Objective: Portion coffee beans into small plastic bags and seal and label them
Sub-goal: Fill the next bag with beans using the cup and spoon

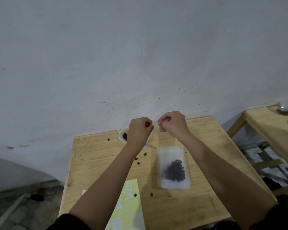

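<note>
My left hand point(140, 130) and my right hand point(172, 124) are raised side by side above the far edge of the wooden table point(96, 155). Together they pinch the top of a small clear plastic bag point(155, 124) held between them. Behind my left wrist a larger clear bag of coffee beans point(123, 136) lies open on the table. A filled small bag with dark beans point(174, 168) lies flat to the right of centre. A yellow sheet with white labels point(130, 196) sits near the front edge.
Several loose beans point(136, 158) are scattered over the tabletop. A second wooden table point(269, 123) with a plastic bag point(287, 108) on it stands at the right, with a shelf of packets below it. A grey wall rises right behind the table.
</note>
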